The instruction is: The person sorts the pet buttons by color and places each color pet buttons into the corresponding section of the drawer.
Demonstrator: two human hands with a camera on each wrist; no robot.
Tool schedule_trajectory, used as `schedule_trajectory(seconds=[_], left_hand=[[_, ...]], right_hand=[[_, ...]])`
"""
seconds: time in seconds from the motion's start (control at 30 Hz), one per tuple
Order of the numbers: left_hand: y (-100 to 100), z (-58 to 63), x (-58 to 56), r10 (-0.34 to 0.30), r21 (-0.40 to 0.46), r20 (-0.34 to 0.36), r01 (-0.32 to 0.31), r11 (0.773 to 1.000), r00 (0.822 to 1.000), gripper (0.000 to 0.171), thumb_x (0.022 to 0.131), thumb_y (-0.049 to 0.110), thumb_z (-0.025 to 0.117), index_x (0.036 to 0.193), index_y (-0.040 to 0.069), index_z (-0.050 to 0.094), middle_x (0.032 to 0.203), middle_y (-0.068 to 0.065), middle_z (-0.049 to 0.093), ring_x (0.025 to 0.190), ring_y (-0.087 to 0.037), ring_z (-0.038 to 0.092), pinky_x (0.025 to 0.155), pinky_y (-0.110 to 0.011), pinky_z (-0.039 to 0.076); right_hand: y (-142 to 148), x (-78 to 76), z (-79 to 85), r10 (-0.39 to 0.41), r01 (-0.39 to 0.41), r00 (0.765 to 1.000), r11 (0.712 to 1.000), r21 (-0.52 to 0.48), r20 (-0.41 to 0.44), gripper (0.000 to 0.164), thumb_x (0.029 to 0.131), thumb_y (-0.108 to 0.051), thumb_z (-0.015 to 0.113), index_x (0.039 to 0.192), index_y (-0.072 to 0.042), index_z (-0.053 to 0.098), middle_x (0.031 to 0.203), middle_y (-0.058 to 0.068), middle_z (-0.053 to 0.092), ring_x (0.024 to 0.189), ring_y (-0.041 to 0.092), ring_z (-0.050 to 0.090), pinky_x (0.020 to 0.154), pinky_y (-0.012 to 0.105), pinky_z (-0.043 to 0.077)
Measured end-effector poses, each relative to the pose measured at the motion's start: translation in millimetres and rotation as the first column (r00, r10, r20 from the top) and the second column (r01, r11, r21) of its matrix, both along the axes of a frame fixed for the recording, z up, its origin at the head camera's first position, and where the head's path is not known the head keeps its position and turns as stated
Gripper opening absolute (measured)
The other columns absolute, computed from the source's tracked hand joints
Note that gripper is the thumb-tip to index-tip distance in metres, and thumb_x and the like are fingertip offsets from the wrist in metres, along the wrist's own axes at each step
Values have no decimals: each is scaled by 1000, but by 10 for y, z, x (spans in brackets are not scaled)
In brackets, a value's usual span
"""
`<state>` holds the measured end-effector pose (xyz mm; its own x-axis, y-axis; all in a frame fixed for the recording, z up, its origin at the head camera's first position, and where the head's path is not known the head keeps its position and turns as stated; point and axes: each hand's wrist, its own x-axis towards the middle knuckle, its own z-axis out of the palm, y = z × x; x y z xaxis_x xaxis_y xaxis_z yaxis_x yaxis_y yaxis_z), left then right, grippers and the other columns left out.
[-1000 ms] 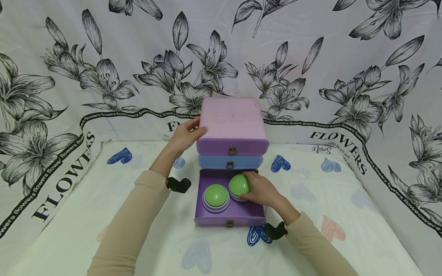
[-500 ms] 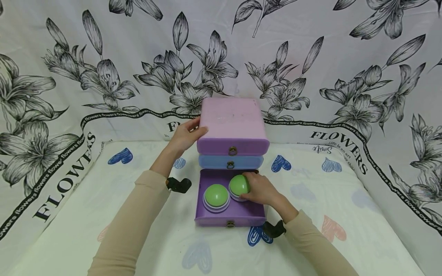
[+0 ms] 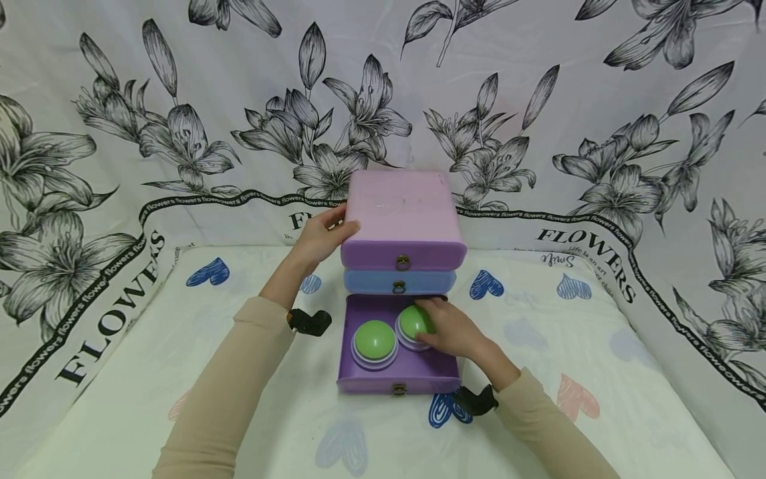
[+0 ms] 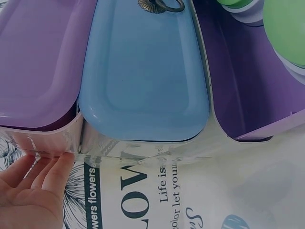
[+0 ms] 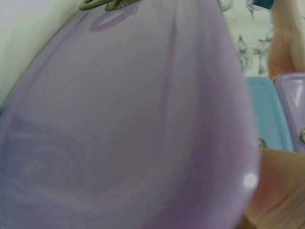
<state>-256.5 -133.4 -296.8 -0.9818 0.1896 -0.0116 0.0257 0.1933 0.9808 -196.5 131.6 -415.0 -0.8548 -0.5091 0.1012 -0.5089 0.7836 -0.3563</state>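
Observation:
A small three-tier drawer box [image 3: 403, 206] has a pink top, and its purple bottom drawer [image 3: 427, 382] is pulled out. Inside that drawer stand two round push buttons with green domes and whitish bases: a left button [image 3: 374, 339] and a right button [image 3: 413, 322]. My right hand [image 3: 451, 330] reaches into the drawer and grips the right button, thumb in front and fingers behind. My left hand [image 3: 321, 237] rests against the box's upper left side; in the left wrist view its extended fingers [image 4: 55, 174] touch the pink wall. The drawer front [image 5: 128, 119] hides the right button in the right wrist view.
Above the open drawer, the blue middle drawer [image 3: 399, 281] and purple top drawer [image 3: 371, 255] are closed, each with a metal ring pull. The box stands on a white heart-print cloth [image 3: 269, 412]. A flower-print curtain [image 3: 263, 66] hangs behind it.
My right hand's fingertips have shifted slightly left over the right button, which sits a touch lower in view. My left hand and the left button have stayed in place.

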Motion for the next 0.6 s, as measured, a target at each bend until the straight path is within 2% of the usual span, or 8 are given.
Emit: schedule_trajectory(seconds=[0.27,0.47,0.6], left_hand=[[-3,-9,-12,1,7,7,-1,1000,1000,65,90,23,59,146,10,27,147,-8,32,132,-22,35,104,-37,38],[-4,-13,-18,2,4,3,-2,1000,1000,65,90,23,59,146,9,27,147,-9,32,132,-22,35,103,-37,38],[-3,-17,-22,3,2,2,-3,1000,1000,65,90,23,59,146,10,27,147,-8,32,132,-22,35,104,-37,38]], right_hand=[[70,102,78,17,-22,999,990,-141,-34,50,82,-22,70,125,-4,54,122,11,57,110,25,56,91,39,48],[95,188,83,4,-7,1000,972,-234,-12,44,84,-22,68,124,-9,56,120,5,59,109,21,57,89,36,50],[99,289,118,32,-21,999,947,-319,29,40,85,-20,67,123,-12,58,117,5,61,99,23,59,81,39,52]])
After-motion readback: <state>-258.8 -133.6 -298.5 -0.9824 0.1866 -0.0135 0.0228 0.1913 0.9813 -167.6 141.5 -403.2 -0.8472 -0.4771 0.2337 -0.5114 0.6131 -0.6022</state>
